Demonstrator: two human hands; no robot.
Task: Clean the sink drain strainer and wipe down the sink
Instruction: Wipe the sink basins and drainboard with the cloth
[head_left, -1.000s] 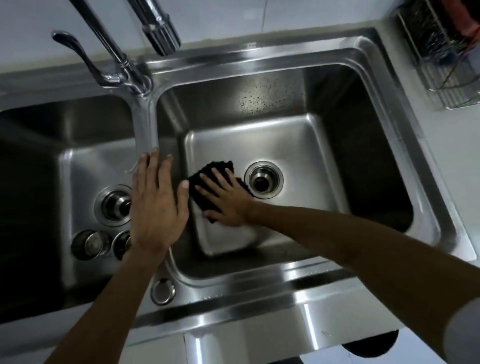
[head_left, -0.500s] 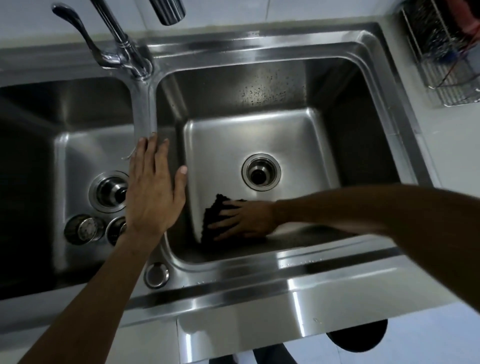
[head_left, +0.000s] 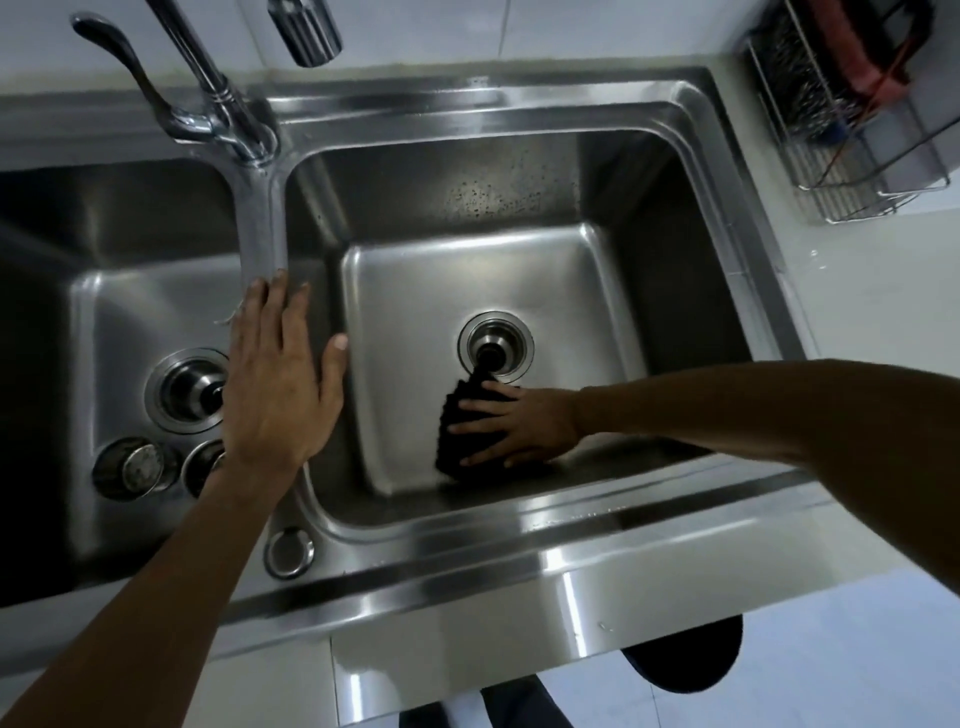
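Observation:
A stainless double sink (head_left: 519, 551) fills the view. In the right basin my right hand (head_left: 519, 426) presses a black textured cloth (head_left: 462, 431) flat on the basin floor, just in front of the open drain (head_left: 496, 345); a corner of the cloth reaches the drain's rim. My left hand (head_left: 280, 384) rests flat, fingers straight, on the divider between the basins. In the left basin sit its drain (head_left: 187, 392) and two loose round metal strainer parts (head_left: 135, 467), one partly hidden by my left wrist.
A chrome faucet (head_left: 218, 98) with a lever stands at the back of the divider, its spout head (head_left: 306, 31) over the right basin. A wire rack (head_left: 852, 114) holding utensils stands on the counter at the back right. A round overflow cap (head_left: 289, 552) sits on the front rim.
My right hand has slid the cloth from the left side of the basin floor to the front, then right toward the drain. My left hand has stayed on the divider.

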